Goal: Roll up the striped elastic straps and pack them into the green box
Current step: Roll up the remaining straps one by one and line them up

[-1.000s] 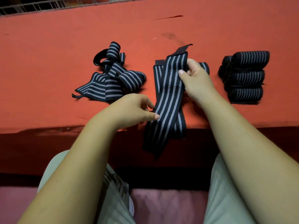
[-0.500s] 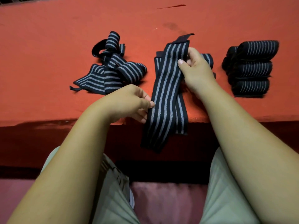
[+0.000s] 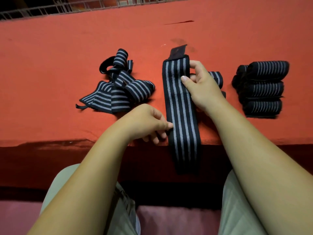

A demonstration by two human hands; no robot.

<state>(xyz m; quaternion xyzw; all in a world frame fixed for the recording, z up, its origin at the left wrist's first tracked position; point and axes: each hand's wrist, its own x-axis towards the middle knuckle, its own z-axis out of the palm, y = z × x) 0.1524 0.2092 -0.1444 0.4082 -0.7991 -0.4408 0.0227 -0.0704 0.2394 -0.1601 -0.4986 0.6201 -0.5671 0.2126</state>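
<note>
Skewed a moment ago, the striped strap now lies straight, tail over the near edge of the tabletop, the left hand with its grip pinching the strap's side, the right hand pinching farther up, so it looks ready for rolling, with no green box in sight.

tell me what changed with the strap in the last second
The flat strap swung from slanting to straight, and the layer beneath is now mostly covered; its lower end hangs over the table edge. The right hand keeps gripping its upper part and the left hand keeps pinching its left edge. The loose pile and the rolled straps stayed put.
</note>
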